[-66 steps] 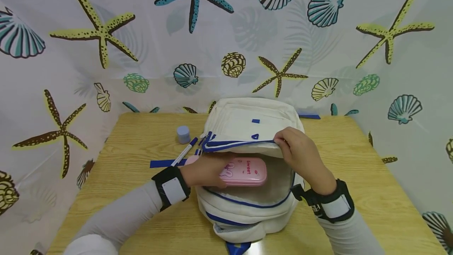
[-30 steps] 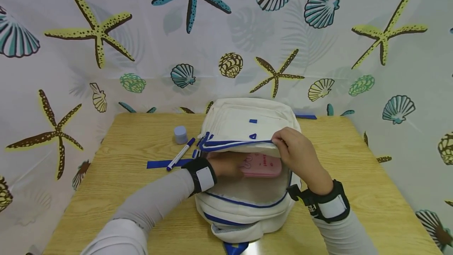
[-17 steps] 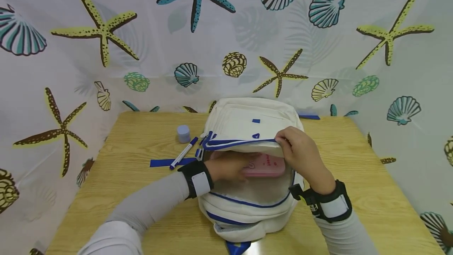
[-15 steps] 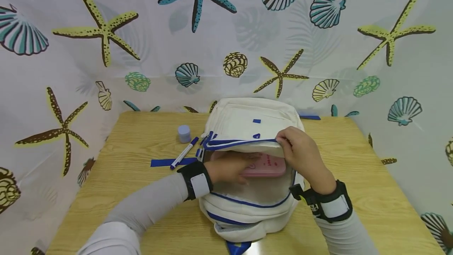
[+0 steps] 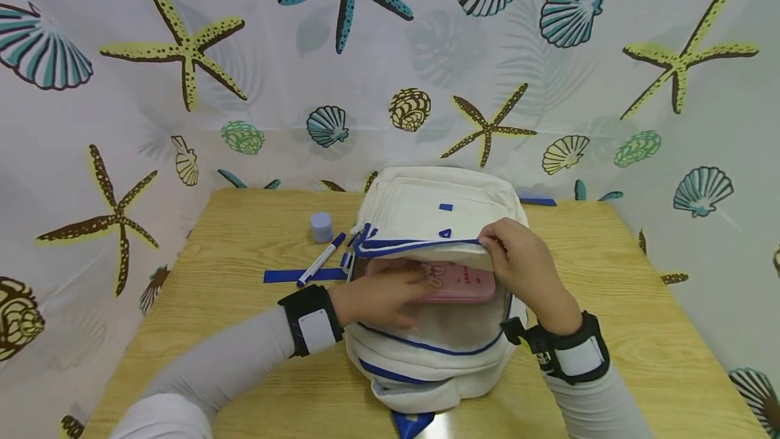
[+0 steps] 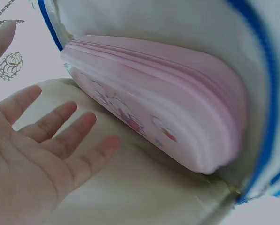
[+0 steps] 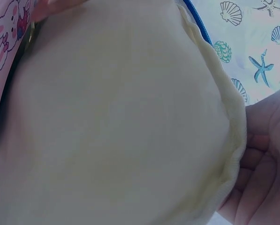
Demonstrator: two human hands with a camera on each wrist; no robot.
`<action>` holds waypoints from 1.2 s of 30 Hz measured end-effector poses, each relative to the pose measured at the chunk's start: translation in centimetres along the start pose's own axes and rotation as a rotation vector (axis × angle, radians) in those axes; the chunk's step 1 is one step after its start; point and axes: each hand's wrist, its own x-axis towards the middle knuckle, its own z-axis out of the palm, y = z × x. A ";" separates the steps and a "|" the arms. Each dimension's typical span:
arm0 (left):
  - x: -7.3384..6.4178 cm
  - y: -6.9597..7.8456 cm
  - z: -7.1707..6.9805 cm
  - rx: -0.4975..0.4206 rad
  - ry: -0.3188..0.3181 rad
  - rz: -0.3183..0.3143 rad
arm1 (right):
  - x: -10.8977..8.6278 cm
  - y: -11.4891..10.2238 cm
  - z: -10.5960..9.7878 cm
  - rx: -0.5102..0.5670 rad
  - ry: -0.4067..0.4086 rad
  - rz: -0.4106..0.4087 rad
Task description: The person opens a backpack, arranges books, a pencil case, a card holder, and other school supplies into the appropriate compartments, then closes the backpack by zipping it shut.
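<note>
A white backpack with blue zipper trim lies on the table, its main compartment unzipped. Inside it rests a pink pencil case printed with a rabbit and lettering; the left wrist view shows the pencil case lying against the fabric. My left hand is at the mouth of the bag with fingers spread, apart from the case in the left wrist view. With curled fingers my right hand pinches the edge of the flap and holds it up; the flap fills most of the right wrist view.
Left of the backpack lie a white marker with a blue cap and a blue strap. A small pale blue jar stands behind them. Another blue strap end sticks out at the front. A patterned curtain hangs behind the wooden table.
My left hand carried the pencil case rightward into the backpack, let go of it, and drew back to the left. My right hand has kept hold of the flap.
</note>
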 end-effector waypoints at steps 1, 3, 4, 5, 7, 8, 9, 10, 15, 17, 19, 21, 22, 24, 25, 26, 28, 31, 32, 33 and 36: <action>-0.3 -0.1 0.0 -0.008 0.000 0.003 | 0.0 0.1 0.0 -0.001 -0.001 0.002; -1.0 -0.4 -0.1 -0.029 0.010 0.014 | -0.1 0.2 0.0 -0.001 -0.002 0.006; -1.4 -0.5 -0.2 -0.046 0.021 0.023 | -0.2 0.2 0.0 0.000 -0.003 0.008; -1.9 -0.6 -0.2 -0.055 0.038 0.030 | -0.2 0.3 0.0 0.001 -0.003 0.010; -2.8 -0.9 -0.3 -0.070 0.078 0.049 | -0.2 0.3 0.0 0.005 -0.001 0.006; -3.3 -1.1 -0.3 -0.081 0.100 0.056 | -0.2 0.3 0.0 0.007 0.000 0.002; -3.9 -1.2 -0.3 -0.088 0.125 0.066 | -0.2 0.3 0.0 0.008 0.000 -0.003; -4.4 -1.4 -0.3 -0.094 0.148 0.073 | -0.2 0.3 0.0 0.011 0.000 -0.006; -6.8 -2.6 -0.1 -0.098 0.231 0.082 | -0.2 0.3 0.0 0.017 -0.001 -0.006; -7.6 -3.4 -0.1 -0.111 0.243 0.047 | -0.2 0.2 -0.1 0.017 -0.004 -0.003; -8.2 -4.2 -0.1 -0.128 0.244 -0.005 | -0.2 0.3 -0.1 0.015 -0.005 -0.002; -8.6 -5.2 -0.2 -0.106 0.248 -0.051 | -0.2 0.3 -0.1 0.013 -0.006 -0.003; -8.8 -5.7 -0.2 -0.088 0.255 -0.071 | -0.2 0.3 -0.1 0.013 -0.006 -0.004; -8.9 -6.9 -0.1 -0.040 0.276 -0.103 | -0.2 0.3 0.0 0.014 -0.006 -0.004; -8.9 -7.5 -0.1 -0.011 0.286 -0.120 | -0.2 0.3 0.0 0.015 -0.006 -0.003; -8.9 -8.1 -0.1 0.012 0.296 -0.142 | -0.2 0.2 0.0 0.015 -0.006 -0.003; -8.7 -9.4 0.1 0.046 0.308 -0.187 | -0.2 0.2 0.0 0.016 -0.009 0.000; -8.1 -11.2 0.3 0.048 0.300 -0.265 | -0.2 0.2 0.1 0.015 -0.013 0.003; -7.8 -11.7 0.4 0.043 0.293 -0.291 | -0.2 0.1 0.0 0.014 -0.013 0.004; -7.4 -12.2 0.4 0.037 0.286 -0.317 | -0.2 0.1 0.1 0.013 -0.014 0.006; -6.3 -13.6 0.3 0.020 0.256 -0.397 | -0.3 0.1 0.1 0.014 -0.010 0.005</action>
